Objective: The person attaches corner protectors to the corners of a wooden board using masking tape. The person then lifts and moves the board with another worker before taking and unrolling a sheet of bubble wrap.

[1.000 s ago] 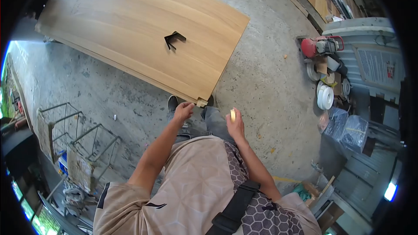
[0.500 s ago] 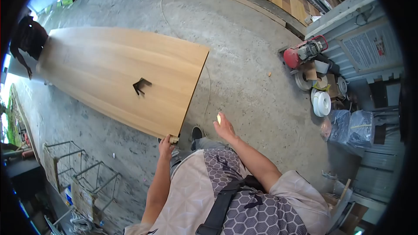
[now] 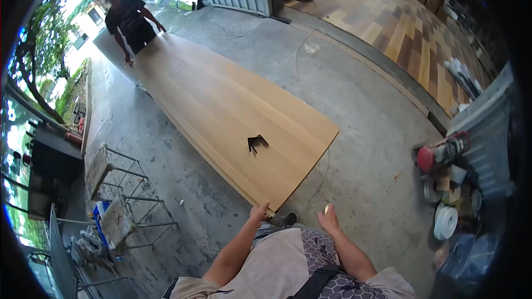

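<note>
A long wood-grain panel (image 3: 227,105) stretches from my body toward another person at its far end. My left hand (image 3: 259,213) is closed on the panel's near left corner, where a narrow strip runs along the long edge. My right hand (image 3: 329,220) is off the panel, to the right of the near corner. Its fingers are closed on a small pale-yellow object (image 3: 327,209), too small to identify. A black angled piece (image 3: 257,143) with prongs lies on top of the panel.
Another person (image 3: 130,22) stands at the far end, hands near the panel. Worn metal-framed stools (image 3: 119,224) stand left. A red machine (image 3: 426,159) and white rolls (image 3: 445,222) sit right. A thin cable crosses the concrete floor (image 3: 366,182). Wood-plank flooring (image 3: 382,22) lies beyond a raised edge.
My view has tilted up and turned left, so the panel and my hands appear lower and further right. The person at the far end shows more fully. Both hands keep their holds.
</note>
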Tool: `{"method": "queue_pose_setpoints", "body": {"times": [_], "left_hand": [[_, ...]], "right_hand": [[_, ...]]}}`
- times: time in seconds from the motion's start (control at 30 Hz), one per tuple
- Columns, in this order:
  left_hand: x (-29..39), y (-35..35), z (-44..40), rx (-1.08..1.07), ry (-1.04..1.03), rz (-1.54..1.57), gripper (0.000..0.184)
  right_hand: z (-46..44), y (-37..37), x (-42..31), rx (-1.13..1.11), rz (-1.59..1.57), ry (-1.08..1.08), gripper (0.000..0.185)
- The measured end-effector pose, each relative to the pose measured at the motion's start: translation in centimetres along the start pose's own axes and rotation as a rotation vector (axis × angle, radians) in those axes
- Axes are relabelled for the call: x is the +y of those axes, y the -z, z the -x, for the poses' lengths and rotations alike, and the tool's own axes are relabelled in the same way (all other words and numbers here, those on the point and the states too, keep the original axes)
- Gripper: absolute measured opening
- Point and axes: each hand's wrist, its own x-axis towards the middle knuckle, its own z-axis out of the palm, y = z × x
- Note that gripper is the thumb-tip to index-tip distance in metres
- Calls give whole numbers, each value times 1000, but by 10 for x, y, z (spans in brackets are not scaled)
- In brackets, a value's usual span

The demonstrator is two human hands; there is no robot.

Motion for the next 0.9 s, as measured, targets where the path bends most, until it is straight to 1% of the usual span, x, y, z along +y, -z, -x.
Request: {"method": "queue_pose_setpoints", "body": {"times": [0.03, 0.13, 0.2, 0.23, 0.3, 0.33, 0.37, 0.43, 0.53, 0.6, 0.7, 0.8, 0.83, 0.9], "left_hand": [[6, 1, 8, 15, 22, -11, 30], [-6, 11, 4, 18, -13, -38, 51], [-16, 18, -2, 46, -76, -106, 51], [-16, 24, 2, 19, -123, -127, 53], [-23, 31, 2, 60, -238, -103, 46], [-33, 43, -14, -12, -167, -205, 43], [-25, 38, 8, 152, -170, -112, 43], [-38, 49, -7, 74, -161, -3, 46], [-37, 51, 10, 47, -33, 147, 55], [-36, 43, 18, 45, -53, 112, 54], [-38, 33, 21, 54, -109, 35, 49], [-41, 36, 21, 60, -127, 0, 50], [-41, 39, 19, 44, -116, 8, 51], [-43, 45, 12, 40, -116, 60, 54]], "right_hand": [[-2, 1, 0, -19, 30, -14, 80], [-13, -8, 6, 9, 107, 20, 82], [-16, -10, -1, -1, 105, 55, 82], [-17, -10, -2, -8, 112, 57, 82], [-20, -19, -3, 4, 142, 123, 82], [-4, -7, -25, -25, 115, 104, 80], [6, -7, -31, -39, 134, 89, 79], [7, -10, -45, -34, 156, 134, 77], [18, -15, -42, -62, 218, 206, 77], [24, -17, -37, -97, 260, 226, 78], [29, -18, -27, -87, 309, 255, 85], [32, -10, -38, -194, 320, 16, 93], [30, -10, -37, -209, 351, 17, 100], [22, -12, -31, -99, 365, 105, 86]]}}
